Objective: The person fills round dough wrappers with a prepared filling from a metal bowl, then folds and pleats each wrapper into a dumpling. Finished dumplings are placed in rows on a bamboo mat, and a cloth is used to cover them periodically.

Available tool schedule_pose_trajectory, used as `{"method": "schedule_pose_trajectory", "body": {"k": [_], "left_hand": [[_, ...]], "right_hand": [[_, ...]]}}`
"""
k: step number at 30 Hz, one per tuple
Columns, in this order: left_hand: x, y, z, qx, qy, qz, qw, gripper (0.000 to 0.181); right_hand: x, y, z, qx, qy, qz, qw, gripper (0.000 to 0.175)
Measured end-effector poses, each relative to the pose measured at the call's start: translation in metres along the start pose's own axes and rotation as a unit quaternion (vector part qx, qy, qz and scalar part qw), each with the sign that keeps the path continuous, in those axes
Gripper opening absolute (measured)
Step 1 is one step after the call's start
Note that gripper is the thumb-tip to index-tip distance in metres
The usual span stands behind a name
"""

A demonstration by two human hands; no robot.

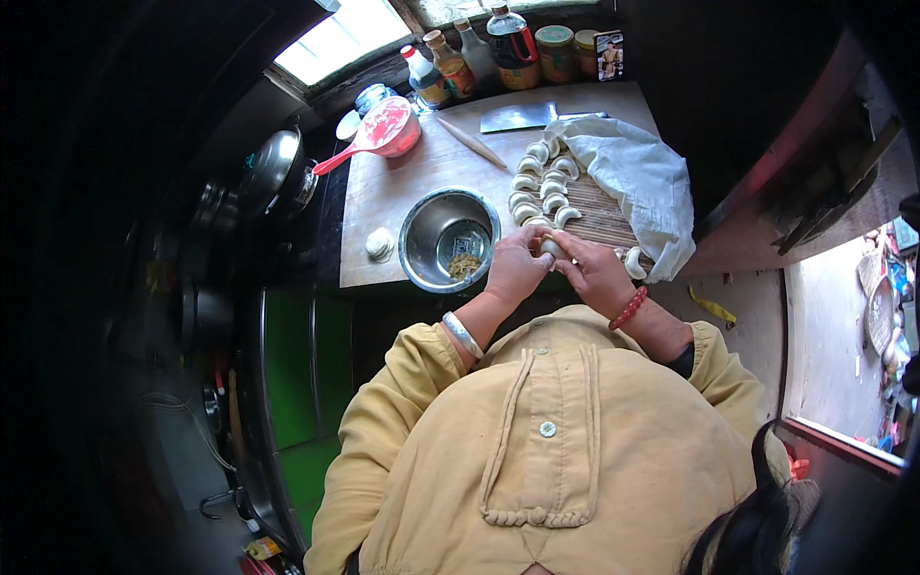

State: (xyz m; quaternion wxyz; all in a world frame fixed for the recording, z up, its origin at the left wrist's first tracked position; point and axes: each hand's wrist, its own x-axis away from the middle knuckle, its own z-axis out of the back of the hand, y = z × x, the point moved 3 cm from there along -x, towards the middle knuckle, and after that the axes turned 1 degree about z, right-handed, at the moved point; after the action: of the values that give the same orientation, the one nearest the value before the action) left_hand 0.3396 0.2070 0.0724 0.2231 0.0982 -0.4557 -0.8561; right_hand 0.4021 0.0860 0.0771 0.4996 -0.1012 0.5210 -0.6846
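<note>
Between the fingers of my left hand (519,264) and my right hand (598,269) is a pale dumpling (552,249), pinched from both sides and partly hidden by the fingertips. Just beyond, several folded dumplings (553,187) sit in rows on a slatted mat (600,212). A white cloth (632,172) covers the mat's far and right side. Left of my left hand stands a steel bowl (428,244) with a little greenish-brown filling (464,267) at its bottom. A small stack of round dough wrappers (379,244) lies on the wooden board (366,201) further left.
A tapered rolling pin (471,141) and a cleaver (519,117) lie on the board's far part. A red plastic ladle (388,129) with white powder rests at the far left. Bottles (467,57), jars (555,54) and a phone (609,56) line the back. A lidded pot (272,169) stands left.
</note>
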Motion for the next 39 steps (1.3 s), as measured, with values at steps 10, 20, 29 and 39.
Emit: {"method": "schedule_pose_trajectory", "body": {"k": [10, 20, 29, 39], "left_hand": [[-0.010, 0.000, -0.025, -0.038, 0.029, 0.011, 0.999, 0.027], [0.007, -0.008, -0.019, 0.057, -0.033, 0.062, 0.996, 0.041], [0.032, -0.035, 0.006, 0.053, -0.061, 0.130, 0.988, 0.039], [0.050, -0.055, 0.007, 0.063, -0.077, 0.156, 0.983, 0.035]], "right_hand": [[0.004, 0.034, -0.001, -0.001, -0.018, -0.063, 0.998, 0.054], [-0.005, 0.087, -0.004, -0.078, -0.064, -0.139, 0.985, 0.029], [-0.023, 0.143, -0.001, 0.049, -0.098, -0.196, 0.975, 0.026], [-0.032, 0.148, -0.003, 0.208, -0.145, -0.121, 0.960, 0.027]]}}
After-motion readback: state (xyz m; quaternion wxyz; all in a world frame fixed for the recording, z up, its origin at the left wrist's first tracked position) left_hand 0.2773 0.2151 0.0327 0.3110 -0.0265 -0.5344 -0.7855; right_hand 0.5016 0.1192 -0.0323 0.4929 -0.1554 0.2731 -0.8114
